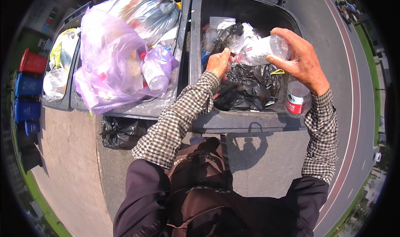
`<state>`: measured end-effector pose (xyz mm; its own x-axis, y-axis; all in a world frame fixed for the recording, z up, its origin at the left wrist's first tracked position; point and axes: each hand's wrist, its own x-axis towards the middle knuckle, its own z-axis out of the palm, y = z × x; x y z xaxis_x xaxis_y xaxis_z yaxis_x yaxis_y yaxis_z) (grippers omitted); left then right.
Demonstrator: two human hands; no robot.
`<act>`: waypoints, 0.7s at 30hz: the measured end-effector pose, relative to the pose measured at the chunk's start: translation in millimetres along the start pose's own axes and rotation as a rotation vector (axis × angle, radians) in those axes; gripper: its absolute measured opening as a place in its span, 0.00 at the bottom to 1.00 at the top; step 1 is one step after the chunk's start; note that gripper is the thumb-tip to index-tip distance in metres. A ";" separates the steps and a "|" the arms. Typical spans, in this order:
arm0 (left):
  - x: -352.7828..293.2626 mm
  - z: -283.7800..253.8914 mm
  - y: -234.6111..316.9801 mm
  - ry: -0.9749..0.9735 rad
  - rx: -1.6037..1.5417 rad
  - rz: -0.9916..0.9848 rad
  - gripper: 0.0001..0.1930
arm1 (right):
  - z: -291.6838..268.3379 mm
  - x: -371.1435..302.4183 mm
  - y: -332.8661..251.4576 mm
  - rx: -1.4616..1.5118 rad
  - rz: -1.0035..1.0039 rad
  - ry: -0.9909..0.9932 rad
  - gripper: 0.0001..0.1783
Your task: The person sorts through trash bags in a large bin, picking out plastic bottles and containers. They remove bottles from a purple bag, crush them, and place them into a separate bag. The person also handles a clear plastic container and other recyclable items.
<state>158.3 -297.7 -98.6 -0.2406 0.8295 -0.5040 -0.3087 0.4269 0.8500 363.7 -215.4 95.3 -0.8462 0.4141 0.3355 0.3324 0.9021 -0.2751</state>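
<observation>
My right hand [301, 57] is wrapped round the wide end of a clear plastic bottle [260, 51] with a white label. It holds the bottle tilted over an open dark bin [291, 20]. At the bottle's narrow end, my left hand [219, 64] has its fingers closed on the reddish cap [238, 58]. A second clear bottle [296, 99] with a red, white and green label is beside my right wrist, at the bin's right corner. Whether it rests on the rim, I cannot tell. Under my hands, black plastic bags [246, 87] lie in the bin.
On the left, another bin [181, 66] overflows with a purple bag [108, 53] and a bottle [154, 72]. A narrower bin [62, 97] stands beyond it. A black bag [121, 132] lies below. Red [32, 62] and blue bins [28, 85] stand far left; a road [333, 41] runs along the right.
</observation>
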 end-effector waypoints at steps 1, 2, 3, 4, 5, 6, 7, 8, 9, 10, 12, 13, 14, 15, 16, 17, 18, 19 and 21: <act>-0.6 0.3 0.1 -0.005 -0.011 0.006 0.26 | -0.5 -0.4 -1.1 0.007 0.013 -0.002 0.31; -0.5 -1.2 -1.3 -0.015 -0.021 -0.001 0.24 | -2.0 -1.0 -3.2 0.013 0.027 -0.005 0.31; 2.1 -3.6 -3.5 -0.016 -0.008 0.007 0.22 | -3.1 -1.2 -4.3 0.020 0.039 -0.007 0.31; 6.1 -6.4 -5.6 -0.018 0.005 0.015 0.20 | -2.6 -1.0 -3.4 0.017 0.025 0.002 0.31; 9.0 -8.1 -7.5 -0.019 0.017 0.024 0.18 | -1.9 -0.4 -1.7 0.015 0.011 0.011 0.31; 8.3 -7.4 -7.1 -0.021 0.013 0.018 0.17 | -0.7 -1.2 -0.1 0.012 0.001 0.020 0.31; 7.2 -6.1 -5.7 -0.022 0.008 0.012 0.16 | -0.1 -2.1 0.7 0.014 0.005 0.021 0.31; 6.8 -5.1 -5.1 -0.023 0.003 0.007 0.15 | 0.3 -2.9 1.3 0.015 0.009 0.023 0.31; 6.9 -7.4 -4.8 -0.047 -0.050 0.005 0.14 | 0.4 -2.8 1.4 0.017 0.010 0.023 0.31; 7.5 -11.4 -4.2 -0.070 -0.103 0.004 0.14 | 0.4 -2.8 1.4 0.004 0.004 0.024 0.31; 4.8 -17.9 -3.2 -0.092 -0.200 0.032 0.16 | 3.0 0.1 0.7 -0.012 -0.016 0.026 0.31; 2.0 -19.2 -2.4 -0.153 -0.250 0.052 0.18 | 3.0 1.3 -1.8 0.056 0.060 0.007 0.30; -0.6 -17.5 -1.2 -0.212 -0.302 0.073 0.19 | -0.3 0.4 -5.9 0.126 0.133 -0.014 0.30; -5.5 -20.7 0.5 -0.258 -0.343 0.094 0.20 | 0.3 0.1 -9.9 0.210 0.202 -0.032 0.30; -9.4 -19.0 3.1 -0.306 -0.394 0.116 0.22 | -1.5 -4.1 -6.4 0.227 0.335 -0.075 0.31; -13.7 -16.8 6.2 -0.352 -0.444 0.140 0.24 | 10.7 -12.5 4.3 0.452 0.298 -0.001 0.31; -19.2 -15.9 11.3 -0.345 -0.455 0.130 0.24 | 16.7 -19.3 7.4 0.554 0.333 0.036 0.32; -30.6 -12.3 21.1 -0.291 -0.466 0.107 0.25 | 19.8 -26.1 9.0 0.648 0.369 0.069 0.32; -42.2 -15.3 30.6 -0.223 -0.469 0.100 0.25 | 31.8 -37.1 15.0 0.693 0.340 0.126 0.33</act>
<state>144.9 -325.1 -53.7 -0.1035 0.9362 -0.3359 -0.6850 0.1777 0.7065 386.8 -221.1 50.2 -0.6768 0.7024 0.2205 0.1937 0.4589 -0.8671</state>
